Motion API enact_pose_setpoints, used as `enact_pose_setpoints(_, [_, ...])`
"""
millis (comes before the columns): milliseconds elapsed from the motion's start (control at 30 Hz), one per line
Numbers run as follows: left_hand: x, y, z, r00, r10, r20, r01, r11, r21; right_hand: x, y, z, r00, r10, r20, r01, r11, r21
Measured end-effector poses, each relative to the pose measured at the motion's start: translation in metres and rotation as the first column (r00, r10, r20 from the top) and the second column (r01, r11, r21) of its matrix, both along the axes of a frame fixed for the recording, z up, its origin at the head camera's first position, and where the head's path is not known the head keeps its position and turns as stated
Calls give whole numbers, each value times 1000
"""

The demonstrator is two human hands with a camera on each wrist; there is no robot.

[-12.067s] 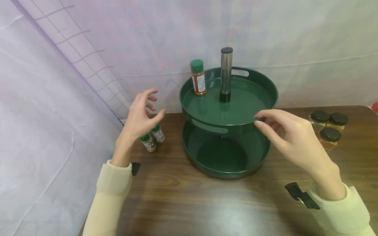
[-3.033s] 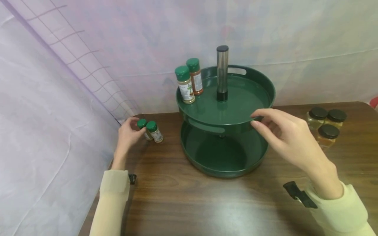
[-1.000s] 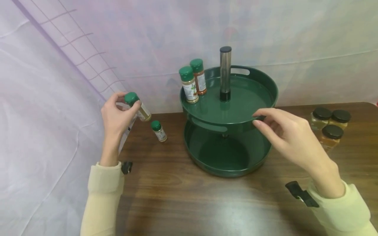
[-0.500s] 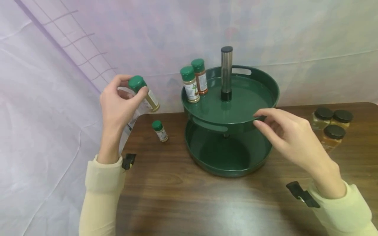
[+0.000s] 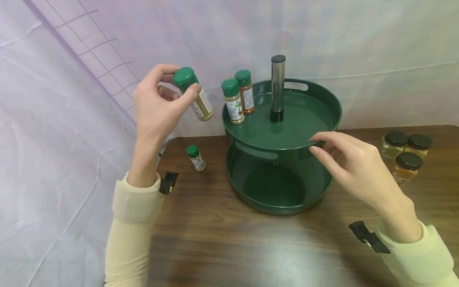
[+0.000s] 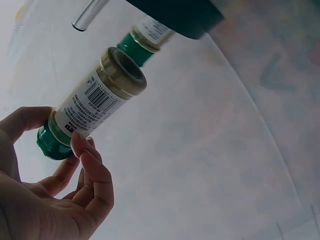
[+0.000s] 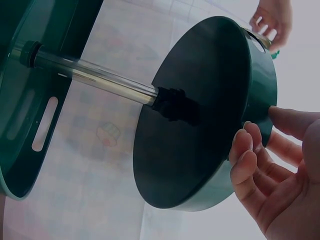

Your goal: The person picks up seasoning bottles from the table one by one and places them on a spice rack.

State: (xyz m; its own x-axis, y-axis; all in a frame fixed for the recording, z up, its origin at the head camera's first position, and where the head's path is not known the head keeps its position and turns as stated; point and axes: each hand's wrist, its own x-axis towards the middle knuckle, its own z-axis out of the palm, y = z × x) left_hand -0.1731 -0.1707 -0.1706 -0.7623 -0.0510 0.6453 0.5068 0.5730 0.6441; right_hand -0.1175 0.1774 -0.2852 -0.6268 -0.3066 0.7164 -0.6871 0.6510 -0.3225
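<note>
My left hand (image 5: 157, 105) holds a spice jar (image 5: 203, 104) by its green cap, tilted in the air left of the two-tier green turntable (image 5: 297, 135). In the left wrist view, the thumb and fingers pinch the jar (image 6: 90, 102) near its cap, with its barcode label and base showing. Two more green-capped jars, one pale (image 5: 234, 109) and one red-brown (image 5: 248, 99), stand on the upper tray at its left. My right hand (image 5: 358, 171) grips the upper tray's rim at the front right; in the right wrist view the fingers (image 7: 245, 150) lie on its wall and underside.
One small green-capped jar (image 5: 197, 159) stands on the wooden table (image 5: 211, 239) left of the turntable. Several black-lidded jars (image 5: 408, 161) stand together at the right. A metal post (image 5: 277, 87) rises from the upper tray. Fabric hangs behind and at the left.
A pale jar joined the red-brown one on the upper tray. My left hand then lifted another jar off the table and moved it up and right. My right hand stays at the rim.
</note>
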Motion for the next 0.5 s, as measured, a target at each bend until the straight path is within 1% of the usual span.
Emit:
enact_pose_setpoints(133, [0, 13, 6, 1000, -29, 2, 29, 1000, -3, 0, 0, 0, 1000, 1, -2, -1, 1000, 3])
enact_pose_setpoints(233, [-1, 22, 7, 999, -53, 0, 53, 998, -24, 0, 1, 0, 1000, -3, 1, 3, 1000, 5])
enact_pose_setpoints(400, [-6, 34, 5, 996, -85, -18, 83, 994, -71, 0, 0, 0, 1000, -3, 8, 3, 1000, 4])
enact_pose_setpoints(500, [-10, 41, 2, 993, -118, -31, 115, 990, -84, 0, 0, 0, 1000, -1, 5, 1, 1000, 6])
